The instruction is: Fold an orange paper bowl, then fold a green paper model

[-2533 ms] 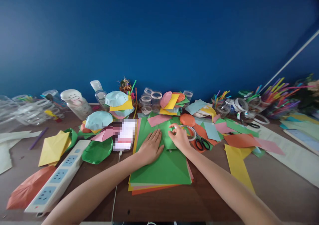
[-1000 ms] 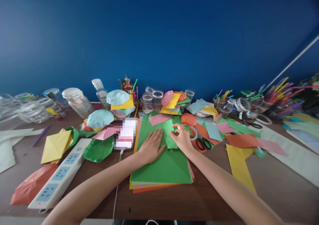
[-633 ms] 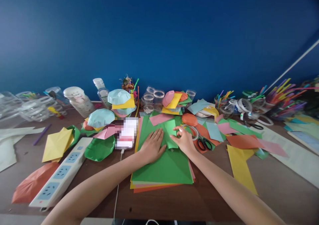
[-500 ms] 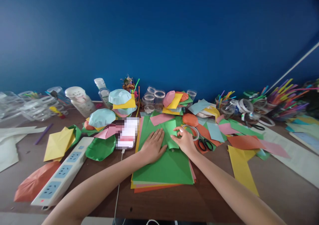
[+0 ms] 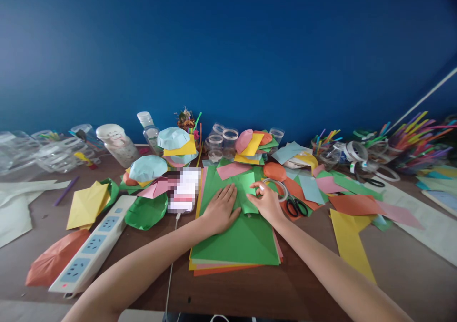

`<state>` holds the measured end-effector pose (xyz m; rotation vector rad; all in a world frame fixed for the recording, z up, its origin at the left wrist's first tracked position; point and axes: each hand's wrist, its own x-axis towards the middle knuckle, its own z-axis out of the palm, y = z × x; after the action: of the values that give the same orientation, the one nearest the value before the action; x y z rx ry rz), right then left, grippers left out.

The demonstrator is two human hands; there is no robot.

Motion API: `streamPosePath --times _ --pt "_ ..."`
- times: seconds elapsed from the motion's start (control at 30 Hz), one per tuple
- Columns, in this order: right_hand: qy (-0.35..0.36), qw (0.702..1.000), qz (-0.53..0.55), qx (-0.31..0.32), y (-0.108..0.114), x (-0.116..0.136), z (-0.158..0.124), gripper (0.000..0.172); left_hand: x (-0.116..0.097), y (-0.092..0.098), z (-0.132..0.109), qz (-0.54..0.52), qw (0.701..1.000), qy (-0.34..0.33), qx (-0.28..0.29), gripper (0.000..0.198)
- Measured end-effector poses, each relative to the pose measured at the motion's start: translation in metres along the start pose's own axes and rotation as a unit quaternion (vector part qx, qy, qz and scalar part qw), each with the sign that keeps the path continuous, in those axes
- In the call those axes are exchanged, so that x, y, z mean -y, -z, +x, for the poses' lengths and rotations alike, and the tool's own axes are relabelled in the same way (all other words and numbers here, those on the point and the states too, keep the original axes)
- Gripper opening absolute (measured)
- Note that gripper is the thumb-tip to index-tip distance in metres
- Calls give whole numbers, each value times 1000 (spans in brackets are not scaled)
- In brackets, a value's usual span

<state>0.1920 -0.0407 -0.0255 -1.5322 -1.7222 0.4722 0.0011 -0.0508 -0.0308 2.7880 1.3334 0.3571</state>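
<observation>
Steadily, left hand (image 5: 221,211) pressing green paper (image 5: 232,241) flat, fingers (image 5: 225,193) spread; right hand (image 5: 266,203) curled at three o'clock against the green flap (image 5: 247,193), grip unclear.

Left forearm (image 5: 143,266), right forearm (image 5: 323,265) bare; left hand (image 5: 221,210), right hand (image 5: 266,203) slender, bare.

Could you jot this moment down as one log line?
left hand: flat on green paper | right hand: at green flap, beside tape roll

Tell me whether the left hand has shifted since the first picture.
No: the left hand sits about as far from the black-handled scissors as before; the whole view shifted, not the hand.
</observation>
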Motion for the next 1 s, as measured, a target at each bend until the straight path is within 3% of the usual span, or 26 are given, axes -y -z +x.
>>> streamPosePath --times 1.0 --pt "8 1000 3 11 8 0 4 19 3 1 0 -7 1000 1 9 62"
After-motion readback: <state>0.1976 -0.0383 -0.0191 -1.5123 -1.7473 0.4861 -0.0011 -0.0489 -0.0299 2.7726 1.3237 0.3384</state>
